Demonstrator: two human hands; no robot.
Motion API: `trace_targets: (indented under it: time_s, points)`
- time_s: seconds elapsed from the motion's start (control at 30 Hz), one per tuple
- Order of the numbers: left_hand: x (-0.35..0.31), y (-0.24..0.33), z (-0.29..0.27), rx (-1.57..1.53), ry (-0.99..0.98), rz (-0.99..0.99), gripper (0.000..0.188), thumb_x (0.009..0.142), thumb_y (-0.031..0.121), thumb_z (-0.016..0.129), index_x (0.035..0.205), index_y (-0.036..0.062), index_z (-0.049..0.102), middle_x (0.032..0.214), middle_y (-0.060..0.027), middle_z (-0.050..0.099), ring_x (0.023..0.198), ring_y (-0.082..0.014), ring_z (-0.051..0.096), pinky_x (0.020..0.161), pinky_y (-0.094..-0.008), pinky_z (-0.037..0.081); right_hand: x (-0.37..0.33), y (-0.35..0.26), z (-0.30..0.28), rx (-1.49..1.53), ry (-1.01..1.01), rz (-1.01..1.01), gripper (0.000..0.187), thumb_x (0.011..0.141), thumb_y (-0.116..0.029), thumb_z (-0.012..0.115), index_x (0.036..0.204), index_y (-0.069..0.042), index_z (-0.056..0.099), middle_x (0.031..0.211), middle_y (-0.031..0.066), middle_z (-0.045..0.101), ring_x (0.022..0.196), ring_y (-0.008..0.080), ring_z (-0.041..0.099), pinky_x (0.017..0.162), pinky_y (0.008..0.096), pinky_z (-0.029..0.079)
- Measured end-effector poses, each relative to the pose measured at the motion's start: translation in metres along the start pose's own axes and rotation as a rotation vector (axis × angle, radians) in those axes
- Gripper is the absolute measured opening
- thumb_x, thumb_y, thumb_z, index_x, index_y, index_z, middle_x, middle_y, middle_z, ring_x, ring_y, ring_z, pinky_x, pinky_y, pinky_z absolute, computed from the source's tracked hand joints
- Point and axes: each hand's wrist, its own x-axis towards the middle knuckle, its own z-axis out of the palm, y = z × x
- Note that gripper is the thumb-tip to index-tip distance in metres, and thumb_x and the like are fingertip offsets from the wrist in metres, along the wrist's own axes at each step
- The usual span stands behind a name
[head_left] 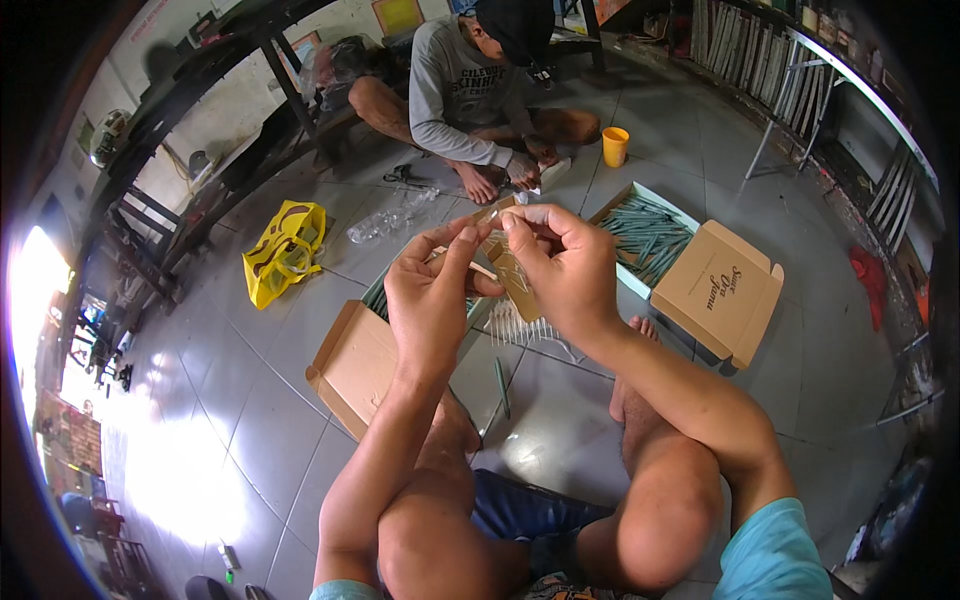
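Observation:
My left hand [432, 285] and my right hand [572, 268] are raised in front of me, thumbs and fingertips pinched close together. What they pinch is small and mostly hidden by the fingers; I cannot make it out. Just below the fingers shows a gold-brown flat piece [518, 290]; whether a hand holds it is unclear. Under my hands, a row of thin pale sticks [520, 328] lies on the floor. Nearer to me is a single slim green stick [502, 388]. An open cardboard box [350, 362] with similar green sticks stands behind my left wrist, partly covered.
At right, another open box [715, 285] holds many green sticks [645, 238]. Across from me a person [465, 95] sits on the floor, hands on a small pale object. An orange cup [615, 147], a yellow bag [285, 250] and clear plastic [393, 216] lie around on the tiles.

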Motion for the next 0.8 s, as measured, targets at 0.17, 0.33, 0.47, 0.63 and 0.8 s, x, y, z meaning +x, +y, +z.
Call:
trace_targets:
  time_s: [0.17,0.33,0.47,0.63,0.8]
  points:
    - [0.001,-0.003,-0.001,-0.005,0.002,0.03,0.037,0.096,0.017,0.064,0.116,-0.0135,0.057,0.095,-0.0113,0.075,0.059,-0.0086,0.066,0.058,-0.0208,0.054,0.0,0.001,0.002,-0.066,0.015,-0.095,0.016,0.093,-0.014,0.067,0.098,0.002,0.069,0.077,0.0095,0.072,0.068,0.0117,0.069,0.06,0.025,0.052]
    - [0.0,0.001,-0.001,0.117,0.053,0.074,0.033,0.095,0.017,0.065,0.111,-0.0117,0.06,0.085,-0.0092,0.074,0.056,-0.0076,0.064,0.055,-0.0195,0.052,0.002,0.005,0.002,-0.308,0.0,-0.388,0.013,0.089,-0.012,0.069,0.097,-0.002,0.068,0.076,0.0138,0.07,0.063,0.0229,0.07,0.055,0.0318,0.052]
    - [-0.004,0.006,0.001,0.229,0.066,0.044,0.031,0.096,0.018,0.065,0.109,-0.0098,0.062,0.071,-0.0075,0.071,0.053,-0.0071,0.063,0.051,-0.0187,0.047,0.002,0.007,0.006,-0.352,-0.012,-0.495,0.011,0.087,-0.009,0.069,0.096,-0.003,0.067,0.075,0.014,0.069,0.065,0.0279,0.07,0.054,0.0351,0.051]
    - [-0.004,-0.001,0.002,0.226,0.069,0.053,0.032,0.096,0.02,0.064,0.108,-0.0092,0.062,0.064,-0.0062,0.068,0.05,-0.0062,0.06,0.047,-0.0188,0.04,-0.001,0.008,0.006,-0.4,-0.027,-0.477,0.011,0.088,-0.009,0.068,0.096,-0.002,0.066,0.073,0.0142,0.068,0.065,0.0283,0.07,0.055,0.0358,0.051]
    - [-0.003,-0.005,-0.002,0.219,0.042,0.039,0.033,0.096,0.02,0.064,0.109,-0.0102,0.062,0.065,-0.0063,0.069,0.049,-0.0058,0.058,0.047,-0.0186,0.039,-0.003,0.01,0.007,-0.371,-0.019,-0.416,0.013,0.088,-0.012,0.068,0.095,-0.002,0.067,0.074,0.015,0.069,0.064,0.0284,0.069,0.054,0.036,0.051]
